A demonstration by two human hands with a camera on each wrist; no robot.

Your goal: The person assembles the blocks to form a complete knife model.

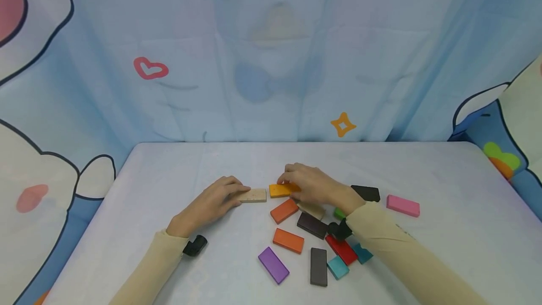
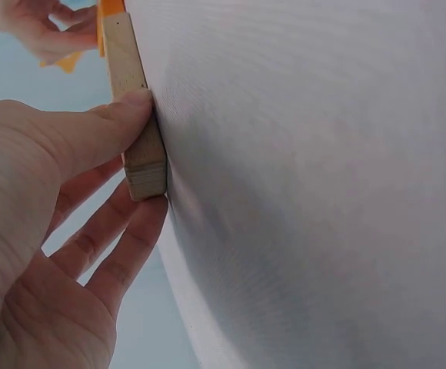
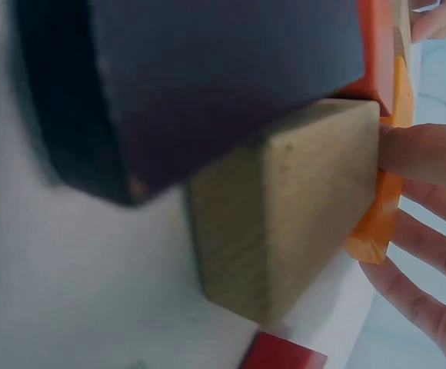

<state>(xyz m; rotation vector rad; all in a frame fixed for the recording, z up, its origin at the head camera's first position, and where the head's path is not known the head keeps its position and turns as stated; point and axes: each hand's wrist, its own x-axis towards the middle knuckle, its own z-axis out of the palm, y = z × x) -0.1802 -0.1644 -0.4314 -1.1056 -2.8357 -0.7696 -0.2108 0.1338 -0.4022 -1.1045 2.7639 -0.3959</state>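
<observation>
On the table my left hand (image 1: 215, 203) holds the left end of a plain wooden block (image 1: 255, 196) lying flat. In the left wrist view its thumb is on the near long side and the fingers reach around the end. My right hand (image 1: 315, 183) pinches a yellow-orange block (image 1: 278, 191) between thumb and fingers, just right of the wooden one. A small gap separates the two blocks in the head view. Close below the right hand lie an orange block (image 1: 284, 211) and a second plain wooden block (image 3: 315, 192), partly hidden by the hand in the head view.
Loose blocks lie toward me and right: dark brown (image 1: 312, 225), orange (image 1: 288, 240), purple (image 1: 274, 265), dark grey (image 1: 318, 267), red (image 1: 341, 249) and teal (image 1: 338, 267). Black (image 1: 366, 193) and pink (image 1: 403, 205) blocks lie beyond the right wrist. A printed curtain (image 1: 271, 107) hangs behind the table.
</observation>
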